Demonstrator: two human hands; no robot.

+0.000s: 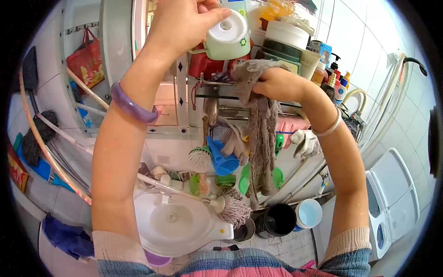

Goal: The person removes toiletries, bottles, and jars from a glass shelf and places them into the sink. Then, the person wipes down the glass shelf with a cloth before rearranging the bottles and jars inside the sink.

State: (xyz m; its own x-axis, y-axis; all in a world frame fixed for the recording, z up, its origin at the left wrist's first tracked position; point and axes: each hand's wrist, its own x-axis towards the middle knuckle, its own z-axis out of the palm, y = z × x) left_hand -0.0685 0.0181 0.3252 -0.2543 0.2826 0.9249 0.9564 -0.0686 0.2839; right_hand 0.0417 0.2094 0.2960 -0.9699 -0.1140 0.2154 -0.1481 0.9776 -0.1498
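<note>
At twelve o'clock, near the upper edge of the view, the left hand [187,21] grips a pale green container [221,51], its thumb on the white round top [227,28]; the other fingers are partly hidden. Between one and two o'clock, the right hand [279,85] is closed around a grey cloth [263,138], whose longer part hangs below the hand, in front of the metal rack [226,97], toward six o'clock. Near the centre, left of the cloth, hangs a blue scoop [224,161]. At two o'clock stand assorted bottles [340,90]; at five, a black bucket [276,220]; at seven, a white washbasin [152,226]; at ten, a red bag [85,60].
</note>
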